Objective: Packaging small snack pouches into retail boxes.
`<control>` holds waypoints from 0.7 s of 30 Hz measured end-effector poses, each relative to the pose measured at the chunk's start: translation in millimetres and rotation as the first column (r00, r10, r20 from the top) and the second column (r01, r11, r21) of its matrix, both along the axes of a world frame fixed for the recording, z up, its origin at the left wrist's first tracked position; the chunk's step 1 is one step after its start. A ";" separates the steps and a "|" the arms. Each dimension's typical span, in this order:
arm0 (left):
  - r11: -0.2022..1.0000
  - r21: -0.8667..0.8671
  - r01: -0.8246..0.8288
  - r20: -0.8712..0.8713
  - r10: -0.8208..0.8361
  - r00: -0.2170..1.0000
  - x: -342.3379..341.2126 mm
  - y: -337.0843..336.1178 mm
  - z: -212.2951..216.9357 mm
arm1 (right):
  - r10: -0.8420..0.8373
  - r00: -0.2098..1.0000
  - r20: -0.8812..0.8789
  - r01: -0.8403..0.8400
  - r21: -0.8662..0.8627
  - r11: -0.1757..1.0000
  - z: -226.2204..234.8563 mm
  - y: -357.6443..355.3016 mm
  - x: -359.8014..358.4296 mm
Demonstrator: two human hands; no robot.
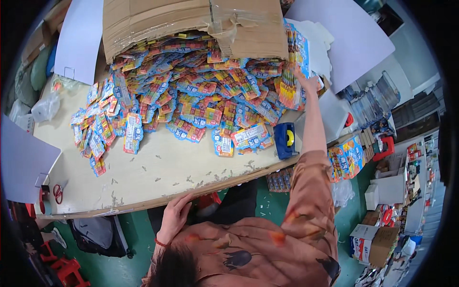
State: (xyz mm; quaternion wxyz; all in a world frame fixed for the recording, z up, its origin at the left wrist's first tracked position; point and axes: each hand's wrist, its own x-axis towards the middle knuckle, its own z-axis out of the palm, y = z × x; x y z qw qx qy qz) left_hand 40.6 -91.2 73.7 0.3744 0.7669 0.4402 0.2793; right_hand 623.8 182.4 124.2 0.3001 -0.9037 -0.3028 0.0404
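Observation:
My right arm stretches forward, and my right hand (308, 82) is at the right side of the pile, against an upright row of blue, red and yellow packs (289, 88). Its fingers look spread, though their tips are hard to make out. My left hand (175, 216) lies by the table's front edge, fingers stretched out and holding nothing. A big heap of small colourful blister packs (201, 91) on blue cards spills from a cardboard box (162, 21) tipped toward me. Near my right forearm stands a blue tape dispenser (286, 141) with a yellow core.
Red-handled scissors (58, 193) lie at the left end of the pale table (143, 177), with small scraps along its front edge. An open display carton (348, 159) of similar packs sits right of my arm. Below are a dark backpack (98, 237) and red stools (67, 270).

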 end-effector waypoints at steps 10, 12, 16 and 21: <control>1.000 0.004 0.014 0.039 -0.014 0.999 0.3 23.5 10.7 | 0.160 0.963 -0.219 0.040 0.698 0.715 40.4 -14.3 25.3; 1.000 0.005 -0.010 0.086 0.009 0.996 1.1 28.2 17.1 | 0.320 0.944 -0.077 -0.116 0.833 0.542 71.1 -37.4 -21.2; 0.989 -0.077 -0.129 0.517 0.150 0.843 15.5 39.5 46.6 | 0.157 0.750 0.643 -0.547 0.468 0.694 107.4 -114.0 -195.4; 0.896 -0.363 -0.257 0.733 0.445 0.514 40.6 62.5 83.5 | 0.489 0.196 0.850 -0.883 -0.064 0.466 41.9 -188.3 -341.3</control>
